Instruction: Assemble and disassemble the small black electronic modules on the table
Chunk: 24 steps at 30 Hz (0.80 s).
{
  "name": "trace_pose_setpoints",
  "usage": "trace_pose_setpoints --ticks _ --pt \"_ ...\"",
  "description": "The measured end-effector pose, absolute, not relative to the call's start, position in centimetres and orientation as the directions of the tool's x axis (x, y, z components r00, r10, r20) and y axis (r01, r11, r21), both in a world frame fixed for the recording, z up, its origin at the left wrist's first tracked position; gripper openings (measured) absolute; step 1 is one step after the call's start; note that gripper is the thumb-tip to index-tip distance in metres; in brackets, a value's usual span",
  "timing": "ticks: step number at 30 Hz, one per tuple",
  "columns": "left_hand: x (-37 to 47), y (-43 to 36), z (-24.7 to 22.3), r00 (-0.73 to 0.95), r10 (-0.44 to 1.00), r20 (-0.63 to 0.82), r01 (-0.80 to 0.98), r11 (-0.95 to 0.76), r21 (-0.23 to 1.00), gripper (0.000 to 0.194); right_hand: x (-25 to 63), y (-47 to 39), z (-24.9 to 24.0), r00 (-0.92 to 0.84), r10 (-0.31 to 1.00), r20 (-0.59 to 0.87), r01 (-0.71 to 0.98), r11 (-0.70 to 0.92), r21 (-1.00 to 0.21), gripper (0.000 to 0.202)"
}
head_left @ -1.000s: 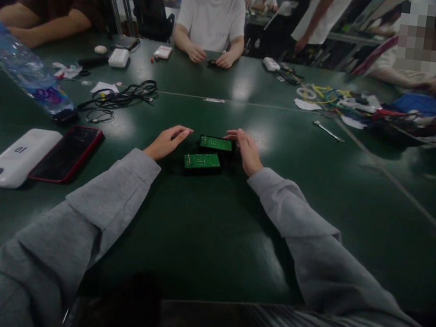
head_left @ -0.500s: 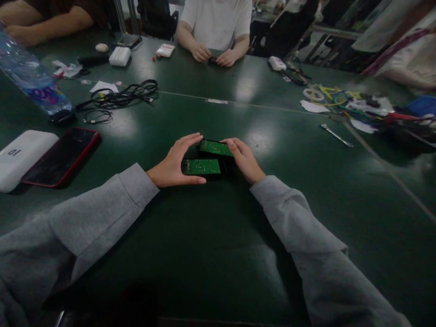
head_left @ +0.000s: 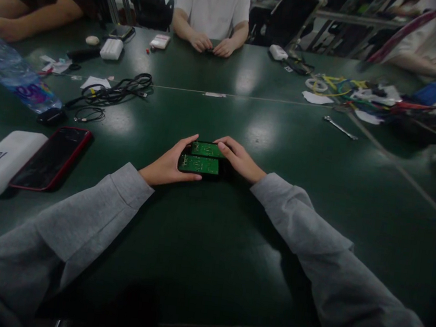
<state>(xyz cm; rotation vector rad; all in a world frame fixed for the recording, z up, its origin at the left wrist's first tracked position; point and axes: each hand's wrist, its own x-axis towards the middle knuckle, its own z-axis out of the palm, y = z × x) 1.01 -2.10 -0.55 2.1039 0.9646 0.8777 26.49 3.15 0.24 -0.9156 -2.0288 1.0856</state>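
Note:
Two green circuit boards in dark housings lie side by side on the dark green table. The near circuit board (head_left: 201, 166) sits in the curve of my left hand (head_left: 165, 164), its thumb along the near edge. Fingers of that hand reach round the left end to the corner of the far circuit board (head_left: 205, 149). My right hand (head_left: 242, 161) grips the far board at its right end, thumb on top; its other fingers are partly hidden. The two boards appear to touch along their long edges.
Left of my hands lie a red-edged phone (head_left: 53, 159), a white power bank (head_left: 3, 162), a plastic bottle (head_left: 17, 75) and black cables (head_left: 117, 94). A wrench (head_left: 340, 128) and tangled wires (head_left: 340, 88) lie to the right. Across the table sits a person (head_left: 214, 5).
The far board has moved left with my right hand, closing the gap to the near board. The two now line up more closely. The view has shifted slightly.

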Motion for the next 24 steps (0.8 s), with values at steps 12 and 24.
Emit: trace_pose_setpoints --ticks 12,24 --pt "1.1 -2.1 -0.2 0.506 0.814 0.287 0.394 -0.514 0.762 0.106 26.9 2.7 0.9 -0.583 0.795 0.167 0.328 0.419 -0.846 0.059" --pt "1.2 -1.9 -0.8 0.478 0.805 0.351 0.386 -0.552 0.739 0.117 25.8 1.3 1.0 -0.568 0.807 0.163 0.309 0.392 -0.867 0.062"
